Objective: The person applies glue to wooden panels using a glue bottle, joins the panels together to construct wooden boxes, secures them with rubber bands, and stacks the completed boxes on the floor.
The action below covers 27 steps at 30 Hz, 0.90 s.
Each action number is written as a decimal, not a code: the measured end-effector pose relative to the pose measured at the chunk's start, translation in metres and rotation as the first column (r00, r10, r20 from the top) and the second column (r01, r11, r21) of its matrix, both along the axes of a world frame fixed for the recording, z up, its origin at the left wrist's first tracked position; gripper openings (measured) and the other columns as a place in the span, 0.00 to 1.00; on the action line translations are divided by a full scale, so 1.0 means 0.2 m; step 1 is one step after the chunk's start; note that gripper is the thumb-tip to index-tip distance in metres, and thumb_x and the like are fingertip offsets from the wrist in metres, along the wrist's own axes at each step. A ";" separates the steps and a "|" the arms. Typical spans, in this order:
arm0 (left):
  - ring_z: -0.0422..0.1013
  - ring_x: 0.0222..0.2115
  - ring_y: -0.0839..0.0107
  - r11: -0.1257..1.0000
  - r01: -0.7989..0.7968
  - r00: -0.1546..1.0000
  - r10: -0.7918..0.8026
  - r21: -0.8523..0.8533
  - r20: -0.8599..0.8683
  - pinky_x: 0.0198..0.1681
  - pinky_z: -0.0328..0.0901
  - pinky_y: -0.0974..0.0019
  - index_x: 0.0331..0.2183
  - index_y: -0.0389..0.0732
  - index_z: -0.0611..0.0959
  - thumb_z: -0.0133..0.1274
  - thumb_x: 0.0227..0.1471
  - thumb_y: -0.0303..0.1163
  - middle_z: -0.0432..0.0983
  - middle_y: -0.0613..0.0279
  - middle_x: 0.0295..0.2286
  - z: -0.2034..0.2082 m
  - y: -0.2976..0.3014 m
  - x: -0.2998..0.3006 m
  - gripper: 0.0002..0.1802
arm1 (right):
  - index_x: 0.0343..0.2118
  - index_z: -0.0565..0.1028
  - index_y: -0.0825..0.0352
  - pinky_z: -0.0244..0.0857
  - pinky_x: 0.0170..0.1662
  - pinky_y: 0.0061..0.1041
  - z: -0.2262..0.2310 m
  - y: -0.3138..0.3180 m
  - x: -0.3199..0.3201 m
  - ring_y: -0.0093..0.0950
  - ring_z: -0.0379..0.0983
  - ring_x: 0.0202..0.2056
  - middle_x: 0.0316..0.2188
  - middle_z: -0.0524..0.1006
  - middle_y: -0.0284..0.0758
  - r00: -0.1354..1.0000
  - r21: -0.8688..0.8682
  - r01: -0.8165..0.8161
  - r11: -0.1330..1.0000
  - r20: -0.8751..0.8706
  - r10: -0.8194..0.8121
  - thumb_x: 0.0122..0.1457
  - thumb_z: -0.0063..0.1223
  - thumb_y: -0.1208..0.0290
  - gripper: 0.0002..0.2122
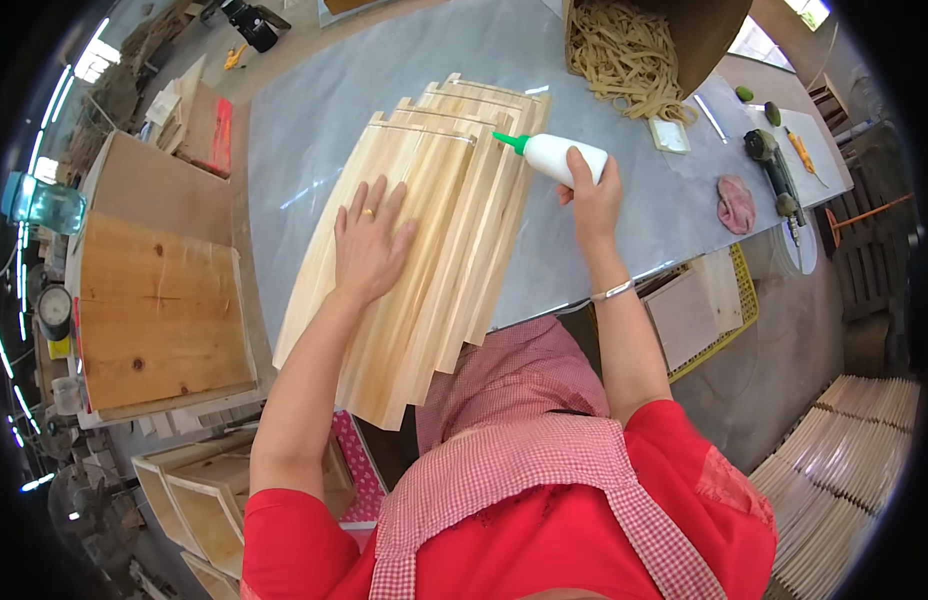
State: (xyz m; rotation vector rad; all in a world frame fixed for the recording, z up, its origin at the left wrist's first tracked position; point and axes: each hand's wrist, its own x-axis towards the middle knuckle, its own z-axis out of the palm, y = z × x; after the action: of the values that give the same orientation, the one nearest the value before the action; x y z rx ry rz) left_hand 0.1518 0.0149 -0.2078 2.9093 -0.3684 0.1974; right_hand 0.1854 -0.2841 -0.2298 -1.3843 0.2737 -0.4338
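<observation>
Several pale wooden boards [414, 250] lie fanned and overlapping on the grey-covered table, their lower ends reaching past its near edge. Grooves run across them near their far ends. My left hand [372, 240] rests flat on the top board with its fingers spread. In my right hand [596, 190] is a white squeeze bottle [559, 158], tipped on its side. Its green nozzle [508, 140] points left, at the far right ends of the boards; whether it touches the wood I cannot tell.
A carton of tan rubber-band-like strips [624, 55] lies open at the back right. Further right are a pink cloth [736, 204], a power drill [776, 175] and an orange-handled screwdriver [804, 150]. Wooden panels [164, 310] stand at left; stacked slats [834, 480] lie at lower right.
</observation>
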 end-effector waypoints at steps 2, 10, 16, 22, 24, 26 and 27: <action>0.46 0.66 0.53 1.000 0.004 1.000 -0.004 -0.001 -0.006 0.66 0.42 0.42 0.62 0.50 0.67 0.44 0.60 0.49 0.55 0.55 0.64 -0.01 -0.01 -0.01 0.30 | 0.36 0.68 0.72 0.63 0.17 0.19 -0.01 0.01 0.02 0.20 0.71 0.17 0.25 0.75 0.37 0.998 -0.040 -0.022 0.999 -0.064 0.019 0.58 0.61 0.60 0.19; 0.49 0.65 0.52 1.000 0.021 0.999 -0.021 0.008 0.050 0.65 0.44 0.43 0.61 0.51 0.69 0.45 0.60 0.47 0.57 0.55 0.63 -0.04 0.00 0.00 0.29 | 0.39 0.69 0.73 0.64 0.16 0.21 -0.11 0.05 0.10 0.22 0.72 0.16 0.26 0.76 0.39 0.998 -0.060 0.060 0.996 0.004 -0.060 0.56 0.61 0.58 0.21; 0.51 0.64 0.52 1.000 0.024 0.996 -0.022 -0.018 0.091 0.64 0.45 0.42 0.60 0.51 0.70 0.46 0.60 0.47 0.59 0.54 0.62 -0.04 0.00 0.00 0.28 | 0.40 0.70 0.73 0.71 0.34 0.31 -0.16 0.04 0.12 0.32 0.77 0.29 0.30 0.77 0.42 0.993 -0.293 0.092 0.952 -0.039 -0.109 0.54 0.63 0.60 0.21; 0.52 0.64 0.52 0.998 0.043 0.991 -0.038 -0.038 0.128 0.64 0.45 0.42 0.59 0.52 0.71 0.45 0.59 0.48 0.60 0.56 0.62 -0.10 0.03 0.01 0.28 | 0.40 0.71 0.73 0.69 0.39 0.30 -0.17 0.10 -0.14 0.31 0.75 0.35 0.32 0.77 0.42 1.000 -0.298 -0.006 0.954 -0.021 0.000 0.53 0.64 0.62 0.20; 0.52 0.64 0.52 0.999 0.026 0.994 -0.021 -0.046 0.109 0.64 0.45 0.43 0.59 0.53 0.71 0.45 0.59 0.50 0.61 0.56 0.61 -0.12 0.04 0.01 0.28 | 0.41 0.70 0.72 0.69 0.39 0.29 -0.16 0.15 -0.28 0.29 0.73 0.34 0.32 0.76 0.40 0.998 -0.289 -0.066 0.955 -0.010 0.066 0.54 0.64 0.63 0.20; 0.53 0.63 0.52 0.998 0.037 0.988 -0.031 -0.040 0.150 0.64 0.45 0.43 0.59 0.53 0.71 0.44 0.59 0.51 0.61 0.56 0.61 -0.13 0.04 0.02 0.29 | 0.41 0.70 0.72 0.69 0.39 0.28 -0.13 0.18 -0.41 0.27 0.72 0.34 0.33 0.76 0.39 0.993 -0.284 -0.112 0.952 0.011 0.120 0.54 0.64 0.64 0.19; 0.53 0.63 0.52 0.999 0.029 0.990 -0.022 -0.042 0.143 0.64 0.45 0.43 0.59 0.53 0.71 0.44 0.59 0.51 0.61 0.56 0.61 -0.13 0.04 0.02 0.29 | 0.41 0.70 0.72 0.68 0.38 0.27 -0.12 0.21 -0.47 0.26 0.72 0.34 0.33 0.75 0.38 0.988 -0.297 -0.133 0.946 0.034 0.149 0.55 0.63 0.65 0.18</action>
State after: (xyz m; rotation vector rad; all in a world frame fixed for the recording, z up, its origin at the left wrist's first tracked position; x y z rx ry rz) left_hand 0.1558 0.0237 -0.2330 2.8533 -0.4181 0.4054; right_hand 0.0915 -0.2429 -0.2543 -1.6685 0.0626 -0.4048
